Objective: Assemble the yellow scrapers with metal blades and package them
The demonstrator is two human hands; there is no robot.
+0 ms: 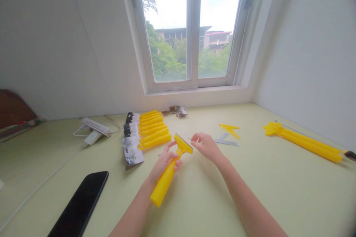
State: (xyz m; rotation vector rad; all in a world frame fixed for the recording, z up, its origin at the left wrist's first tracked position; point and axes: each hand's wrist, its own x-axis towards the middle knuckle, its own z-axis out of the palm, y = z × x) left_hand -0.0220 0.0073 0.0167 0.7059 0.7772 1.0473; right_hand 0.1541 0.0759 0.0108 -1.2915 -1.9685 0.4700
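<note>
My left hand [166, 161] is wrapped around the neck of a yellow scraper [164, 185], its wide head up and its thick handle slanting down toward me. A metal edge shows along the top of the head. Just right of the head, my right hand [205, 146] is closed in a pinch. A small thin screw-like piece [189, 139] sticks out from its fingertips toward the scraper, apart from it. Beyond that hand lie flat grey metal blades [226, 142] and slim yellow plastic strips [229, 129].
Several yellow scraper handles [154, 132] with printed cards [133, 150] lie in a row at left. A black phone [80, 203], a power strip [96, 126] with cables, and a torn card package [178, 110] also rest there. Long yellow parts [308, 142] lie at right; a window stands behind.
</note>
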